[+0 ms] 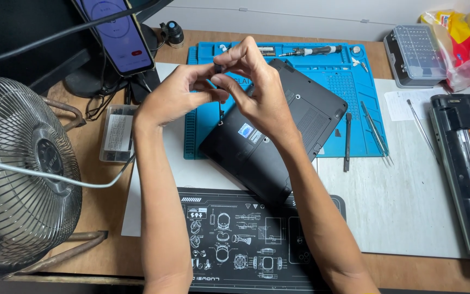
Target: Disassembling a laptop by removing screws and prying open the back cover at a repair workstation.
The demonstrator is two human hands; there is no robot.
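A black laptop (295, 117) lies upside down and askew, partly on a blue repair mat (349, 87). Over its left corner, my left hand (172, 95) and my right hand (259, 90) meet with fingertips pinched on the top of a small dark screwdriver (221, 111). Its thin shaft points straight down, the tip at or just above the laptop's corner. The handle is mostly hidden by my fingers.
A wire-guard fan (20, 174) stands at the left, beside a phone on a stand (118, 35) and a clear parts box (116, 133). On the mat: a pen-shaped driver (308, 51), a spudger (347, 141), tweezers (376, 130). A bit case (414, 54), snack bag (463, 43) and second open laptop (469, 174) lie right. A printed black mat (246, 239) lies in front.
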